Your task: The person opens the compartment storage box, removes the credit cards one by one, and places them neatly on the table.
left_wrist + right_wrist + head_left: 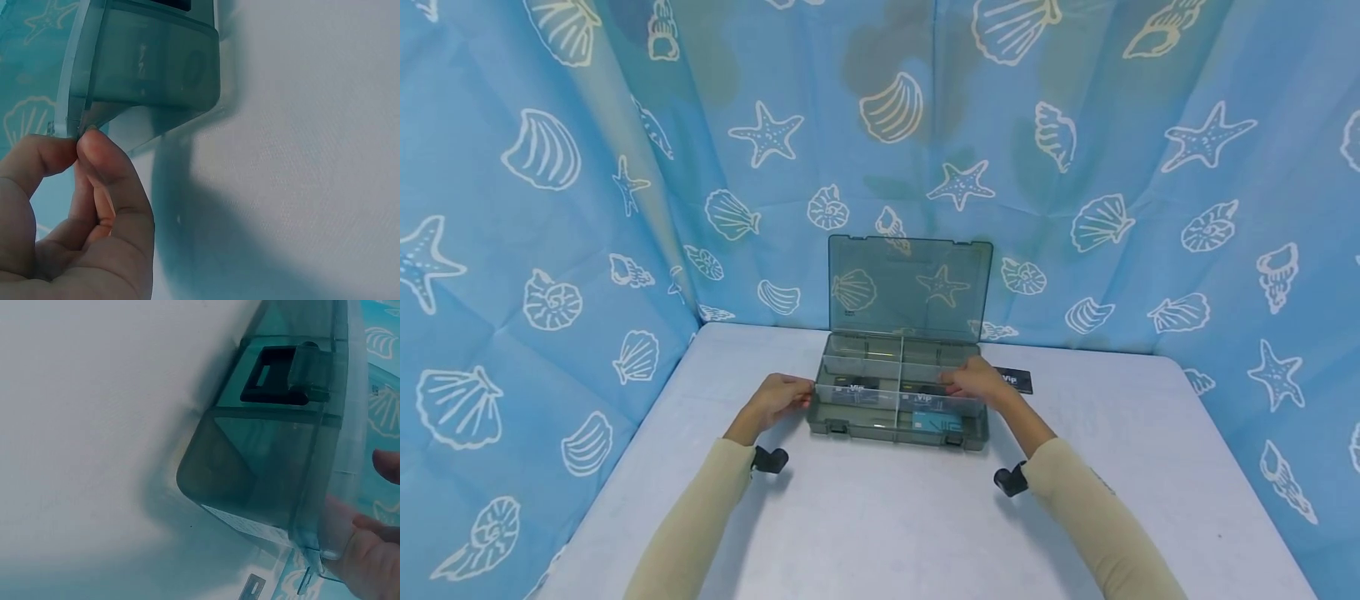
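A grey-green see-through plastic organizer box (853,433) sits at the table's far side, its lid (910,283) raised upright behind it. Clear dividers (861,392) split it into compartments. With thumb and index finger, my left hand (778,397) pinches the rim at the box's left side. My right hand (977,382) reaches over the right wall, fingertips in the middle right compartment. In the right wrist view its thumb stands apart from its fingers (369,550), which are at the rim. Black "Vip" cards (857,383) lie in the middle compartments, and a blue card (934,421) in the front right one.
Another black "Vip" card (1017,381) lies on the white table (910,517), just right of the box. Two dark latches (275,378) are on the box's front. A blue shell-patterned curtain (767,200) hangs behind and along both sides.
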Motion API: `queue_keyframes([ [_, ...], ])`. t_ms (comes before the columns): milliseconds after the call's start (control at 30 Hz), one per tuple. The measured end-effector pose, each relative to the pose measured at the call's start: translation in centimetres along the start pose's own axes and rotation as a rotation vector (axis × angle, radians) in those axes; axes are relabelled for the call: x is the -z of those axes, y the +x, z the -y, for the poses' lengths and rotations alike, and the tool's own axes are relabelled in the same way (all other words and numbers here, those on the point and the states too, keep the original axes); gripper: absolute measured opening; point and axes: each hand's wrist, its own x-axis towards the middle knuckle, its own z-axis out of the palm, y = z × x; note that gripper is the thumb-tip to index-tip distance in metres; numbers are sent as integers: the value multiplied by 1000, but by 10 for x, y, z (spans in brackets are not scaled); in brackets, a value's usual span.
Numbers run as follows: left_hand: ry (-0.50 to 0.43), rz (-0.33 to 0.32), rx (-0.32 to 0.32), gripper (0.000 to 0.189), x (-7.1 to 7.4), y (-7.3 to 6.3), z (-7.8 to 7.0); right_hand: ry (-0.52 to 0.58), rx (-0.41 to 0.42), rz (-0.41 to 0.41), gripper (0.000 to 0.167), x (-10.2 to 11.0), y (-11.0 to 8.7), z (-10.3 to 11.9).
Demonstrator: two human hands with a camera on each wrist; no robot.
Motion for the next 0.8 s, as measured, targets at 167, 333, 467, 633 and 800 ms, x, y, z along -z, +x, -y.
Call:
queue_keyframes([
  [167,7,-6,1,30,0,0,2,34,-10,46,71,-1,-1,2],
  [333,4,2,-10,32,0,2,2,-1,-23,48,75,-2,0,6],
  [467,-10,-10,2,32,0,3,1,176,-56,108,71,0,3,10],
  [633,-19,-23,17,33,-2,3,-1,320,-78,157,59,3,7,8],
  [800,-23,-30,18,33,-2,1,1,159,-14,54,42,1,8,-1],
])
